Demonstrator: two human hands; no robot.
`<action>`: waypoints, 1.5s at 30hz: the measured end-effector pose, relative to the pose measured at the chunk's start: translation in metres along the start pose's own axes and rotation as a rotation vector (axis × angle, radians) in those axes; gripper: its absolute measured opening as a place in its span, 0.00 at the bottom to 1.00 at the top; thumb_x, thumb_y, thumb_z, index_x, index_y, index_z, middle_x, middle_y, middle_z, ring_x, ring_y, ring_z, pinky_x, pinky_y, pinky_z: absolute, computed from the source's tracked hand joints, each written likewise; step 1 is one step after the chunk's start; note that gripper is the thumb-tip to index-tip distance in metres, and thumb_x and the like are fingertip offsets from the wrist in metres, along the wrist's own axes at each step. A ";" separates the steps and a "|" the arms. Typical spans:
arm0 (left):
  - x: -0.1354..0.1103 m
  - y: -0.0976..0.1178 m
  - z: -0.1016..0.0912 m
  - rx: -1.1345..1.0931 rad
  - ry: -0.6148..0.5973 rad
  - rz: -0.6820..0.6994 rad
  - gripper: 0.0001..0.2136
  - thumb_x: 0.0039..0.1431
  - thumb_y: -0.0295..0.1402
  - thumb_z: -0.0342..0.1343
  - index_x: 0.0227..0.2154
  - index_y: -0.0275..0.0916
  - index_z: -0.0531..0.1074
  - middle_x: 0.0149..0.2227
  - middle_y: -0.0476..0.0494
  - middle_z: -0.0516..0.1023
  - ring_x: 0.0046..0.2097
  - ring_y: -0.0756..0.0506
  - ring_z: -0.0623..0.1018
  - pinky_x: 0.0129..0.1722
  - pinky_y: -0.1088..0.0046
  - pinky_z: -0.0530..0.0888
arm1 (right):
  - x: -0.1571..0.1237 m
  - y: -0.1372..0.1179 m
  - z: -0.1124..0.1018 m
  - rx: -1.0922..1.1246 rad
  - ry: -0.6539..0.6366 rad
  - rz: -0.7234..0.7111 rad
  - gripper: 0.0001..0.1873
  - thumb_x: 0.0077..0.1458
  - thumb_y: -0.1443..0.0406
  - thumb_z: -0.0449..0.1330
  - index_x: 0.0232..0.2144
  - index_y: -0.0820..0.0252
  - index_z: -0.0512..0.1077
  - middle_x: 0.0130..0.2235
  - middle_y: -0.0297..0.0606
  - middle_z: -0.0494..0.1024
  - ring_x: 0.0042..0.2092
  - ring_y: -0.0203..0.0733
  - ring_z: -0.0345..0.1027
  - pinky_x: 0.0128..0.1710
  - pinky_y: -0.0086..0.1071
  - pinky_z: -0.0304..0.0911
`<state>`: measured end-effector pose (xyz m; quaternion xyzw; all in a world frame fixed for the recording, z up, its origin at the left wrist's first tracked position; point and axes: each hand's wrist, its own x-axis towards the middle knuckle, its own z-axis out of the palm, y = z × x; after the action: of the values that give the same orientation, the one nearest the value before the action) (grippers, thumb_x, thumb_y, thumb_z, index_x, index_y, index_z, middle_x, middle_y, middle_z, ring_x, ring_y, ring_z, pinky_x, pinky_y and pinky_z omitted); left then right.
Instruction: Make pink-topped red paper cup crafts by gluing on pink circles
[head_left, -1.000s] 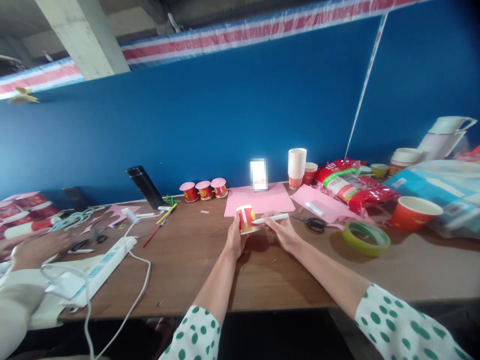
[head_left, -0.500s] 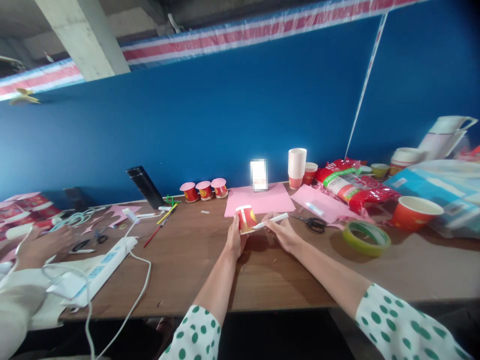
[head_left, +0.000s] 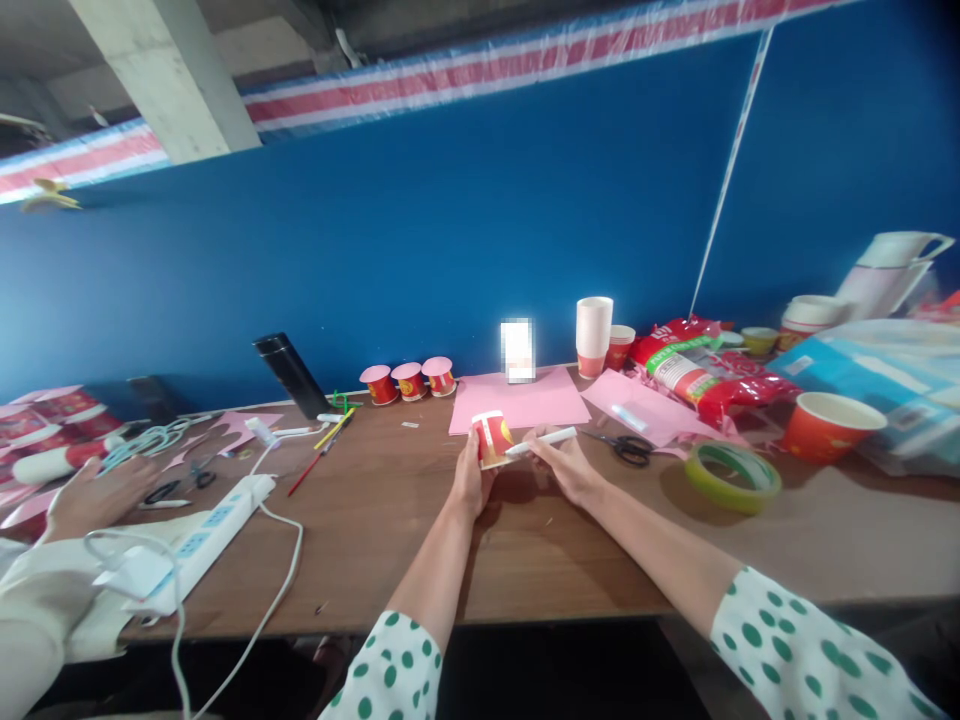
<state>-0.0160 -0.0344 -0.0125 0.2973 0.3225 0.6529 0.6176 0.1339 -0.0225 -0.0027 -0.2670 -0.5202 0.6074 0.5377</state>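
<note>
My left hand (head_left: 470, 480) is closed around a red paper cup (head_left: 491, 438) with a yellow mark, held just over the brown table (head_left: 390, 520). In my right hand (head_left: 562, 465) is a white marker pen (head_left: 553, 437), its tip at the cup's right side; whether it touches I cannot tell. Beyond the cup lies a stack of pink paper (head_left: 555, 395). Black-handled scissors (head_left: 631, 450) rest right of my right hand, by a roll of yellow-green tape (head_left: 733, 478). Three red cups topped with pink discs (head_left: 409, 380) stand near the wall.
On the left a co-worker's hand (head_left: 105, 492) is over the table, near a white power strip (head_left: 217, 530) with trailing cables. A black bottle (head_left: 289, 372) leans there. To the right are stacked paper cups (head_left: 594, 330), a red plastic package (head_left: 697, 370) and a large orange cup (head_left: 832, 428).
The co-worker's hand at the left has shifted and looks more spread, beside a white and red roll-like thing. My hands, the cup and the marker pen look almost the same.
</note>
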 end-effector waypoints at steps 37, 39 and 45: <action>0.000 -0.002 -0.002 0.024 -0.038 0.025 0.22 0.55 0.47 0.51 0.41 0.32 0.72 0.38 0.38 0.78 0.41 0.43 0.77 0.44 0.66 0.71 | -0.001 -0.004 0.002 -0.018 0.006 -0.013 0.14 0.44 0.56 0.64 0.24 0.61 0.69 0.22 0.32 0.69 0.23 0.30 0.56 0.20 0.25 0.48; 0.000 -0.003 -0.002 0.016 -0.045 0.025 0.22 0.54 0.48 0.51 0.41 0.32 0.72 0.38 0.38 0.78 0.41 0.42 0.77 0.45 0.65 0.71 | 0.000 -0.003 0.002 -0.032 0.006 -0.023 0.14 0.45 0.56 0.64 0.25 0.61 0.69 0.22 0.32 0.69 0.23 0.30 0.56 0.20 0.25 0.48; -0.001 -0.002 -0.001 0.018 -0.053 0.035 0.22 0.54 0.48 0.51 0.41 0.31 0.72 0.37 0.38 0.78 0.41 0.43 0.77 0.45 0.65 0.71 | -0.001 -0.004 0.002 -0.054 -0.026 -0.034 0.15 0.44 0.56 0.65 0.23 0.61 0.69 0.21 0.31 0.67 0.22 0.30 0.55 0.21 0.25 0.48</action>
<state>-0.0158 -0.0350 -0.0145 0.3255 0.3066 0.6525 0.6118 0.1342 -0.0244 0.0009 -0.2645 -0.5478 0.5876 0.5336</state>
